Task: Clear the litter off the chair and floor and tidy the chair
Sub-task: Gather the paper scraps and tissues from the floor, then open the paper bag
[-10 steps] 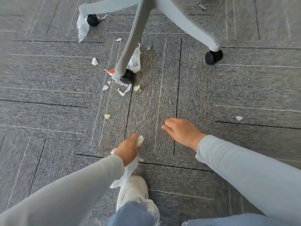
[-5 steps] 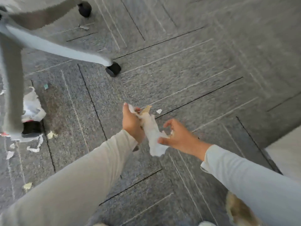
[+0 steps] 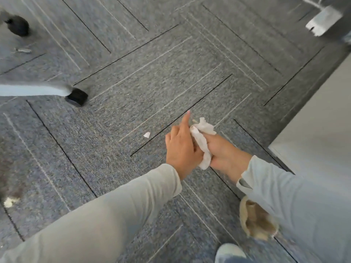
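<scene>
A crumpled white paper wad (image 3: 201, 143) sits between my two hands above the grey carpet. My right hand (image 3: 226, 154) is wrapped around it from the right. My left hand (image 3: 180, 147) lies against the wad's left side with its index finger stretched out; its palm side is hidden. A small white paper scrap (image 3: 146, 135) lies on the carpet just left of my left hand. The chair's grey leg (image 3: 32, 90) with a black caster (image 3: 77, 97) reaches in from the left edge.
A second black caster (image 3: 18, 25) is at the top left, with a grey scrap (image 3: 23, 50) below it. A whitish bit of litter (image 3: 9, 202) lies at the left edge. A pale wall or panel (image 3: 322, 133) runs along the right. A blurred pale object (image 3: 322, 20) is at the top right.
The view has swung right, so the chair base has slid to the left edge. The wad went from my left hand's grip into my right hand, and both hands came together.
</scene>
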`<action>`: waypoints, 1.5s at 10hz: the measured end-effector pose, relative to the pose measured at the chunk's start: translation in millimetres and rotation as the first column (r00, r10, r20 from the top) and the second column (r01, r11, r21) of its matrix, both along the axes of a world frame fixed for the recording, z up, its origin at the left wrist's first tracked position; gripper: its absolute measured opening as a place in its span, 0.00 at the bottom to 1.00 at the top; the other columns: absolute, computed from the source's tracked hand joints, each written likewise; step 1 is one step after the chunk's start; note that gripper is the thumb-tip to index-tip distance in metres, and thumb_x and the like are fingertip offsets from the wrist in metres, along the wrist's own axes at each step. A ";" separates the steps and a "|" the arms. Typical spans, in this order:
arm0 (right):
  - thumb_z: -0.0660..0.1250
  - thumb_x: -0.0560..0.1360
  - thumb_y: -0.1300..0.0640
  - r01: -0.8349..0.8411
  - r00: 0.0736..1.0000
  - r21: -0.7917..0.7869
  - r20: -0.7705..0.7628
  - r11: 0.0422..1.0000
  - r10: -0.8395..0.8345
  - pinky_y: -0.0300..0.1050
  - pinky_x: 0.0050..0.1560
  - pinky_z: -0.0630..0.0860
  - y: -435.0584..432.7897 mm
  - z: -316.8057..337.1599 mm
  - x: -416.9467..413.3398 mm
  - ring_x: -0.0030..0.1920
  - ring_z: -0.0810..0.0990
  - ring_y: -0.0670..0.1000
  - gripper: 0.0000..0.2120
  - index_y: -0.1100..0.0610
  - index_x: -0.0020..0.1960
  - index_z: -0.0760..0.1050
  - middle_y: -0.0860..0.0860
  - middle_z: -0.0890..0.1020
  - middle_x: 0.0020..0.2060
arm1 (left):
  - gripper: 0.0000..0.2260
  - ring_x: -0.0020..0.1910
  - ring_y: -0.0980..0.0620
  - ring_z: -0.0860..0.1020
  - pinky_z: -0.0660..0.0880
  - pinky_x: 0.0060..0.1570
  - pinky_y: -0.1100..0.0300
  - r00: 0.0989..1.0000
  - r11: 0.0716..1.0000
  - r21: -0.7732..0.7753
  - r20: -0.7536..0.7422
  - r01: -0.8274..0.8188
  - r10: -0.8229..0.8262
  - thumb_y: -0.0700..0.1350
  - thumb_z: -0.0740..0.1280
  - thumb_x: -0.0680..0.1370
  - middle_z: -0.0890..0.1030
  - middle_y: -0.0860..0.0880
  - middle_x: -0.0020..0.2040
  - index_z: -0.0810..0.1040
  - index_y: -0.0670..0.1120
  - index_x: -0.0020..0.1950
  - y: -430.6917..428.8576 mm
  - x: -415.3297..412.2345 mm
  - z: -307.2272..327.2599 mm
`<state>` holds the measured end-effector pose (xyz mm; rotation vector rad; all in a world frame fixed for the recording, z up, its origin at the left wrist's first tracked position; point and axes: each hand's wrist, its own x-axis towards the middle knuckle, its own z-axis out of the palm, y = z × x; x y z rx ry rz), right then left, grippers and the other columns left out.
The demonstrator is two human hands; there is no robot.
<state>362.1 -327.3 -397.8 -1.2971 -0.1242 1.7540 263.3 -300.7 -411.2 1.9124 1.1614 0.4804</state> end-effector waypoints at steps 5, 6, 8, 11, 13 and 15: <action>0.60 0.75 0.63 0.224 0.873 -0.172 0.472 0.959 -0.119 0.48 0.40 0.78 -126.4 -8.5 87.7 0.39 0.80 0.55 0.06 0.59 0.43 0.75 0.57 0.80 0.41 | 0.21 0.60 0.52 0.73 0.69 0.60 0.62 0.840 0.842 -0.093 0.188 0.531 -0.509 0.43 0.61 0.76 0.73 0.48 0.64 0.65 0.47 0.68 -82.6 41.4 -19.6; 0.60 0.76 0.60 0.362 0.785 -0.284 0.607 0.888 -0.126 0.44 0.39 0.75 -170.4 -14.1 96.0 0.37 0.77 0.50 0.07 0.52 0.41 0.72 0.52 0.78 0.39 | 0.18 0.60 0.49 0.72 0.69 0.59 0.60 0.846 0.804 -0.300 0.025 0.514 -0.532 0.47 0.64 0.76 0.70 0.47 0.62 0.68 0.44 0.64 -117.7 51.8 -47.4; 0.56 0.76 0.56 0.375 0.793 -0.402 0.606 0.835 -0.064 0.41 0.34 0.67 -230.6 -18.7 100.0 0.35 0.72 0.52 0.08 0.57 0.41 0.71 0.56 0.73 0.35 | 0.17 0.52 0.42 0.76 0.71 0.48 0.54 0.629 0.649 -0.579 -0.278 0.494 -0.726 0.52 0.66 0.74 0.76 0.42 0.54 0.69 0.42 0.55 -152.3 79.7 -78.6; 0.55 0.69 0.53 0.045 0.626 -0.079 0.779 0.996 0.033 0.40 0.40 0.69 -156.3 -10.1 73.0 0.45 0.72 0.48 0.15 0.51 0.56 0.63 0.48 0.73 0.44 | 0.04 0.41 0.44 0.78 0.80 0.43 0.48 0.926 0.709 -0.679 -0.115 0.191 -0.360 0.44 0.61 0.76 0.77 0.45 0.41 0.69 0.44 0.46 -89.3 65.0 -55.0; 0.65 0.70 0.60 -0.715 -0.113 -0.207 0.977 0.668 0.182 0.41 0.57 0.63 -46.8 -36.4 19.5 0.58 0.69 0.54 0.16 0.58 0.56 0.69 0.54 0.74 0.56 | 0.12 0.46 0.47 0.79 0.78 0.43 0.53 0.978 0.503 -0.858 -0.003 -0.109 0.207 0.47 0.57 0.79 0.79 0.45 0.51 0.69 0.47 0.62 -10.4 -10.8 -38.3; 0.69 0.64 0.55 -0.826 -0.231 -0.250 0.968 0.505 0.101 0.52 0.52 0.69 28.6 -33.9 -62.7 0.52 0.73 0.61 0.23 0.57 0.58 0.68 0.58 0.75 0.52 | 0.07 0.43 0.48 0.78 0.78 0.46 0.51 0.854 0.457 -0.887 0.187 -0.066 0.486 0.46 0.58 0.80 0.79 0.46 0.46 0.74 0.48 0.53 30.7 -113.0 -23.3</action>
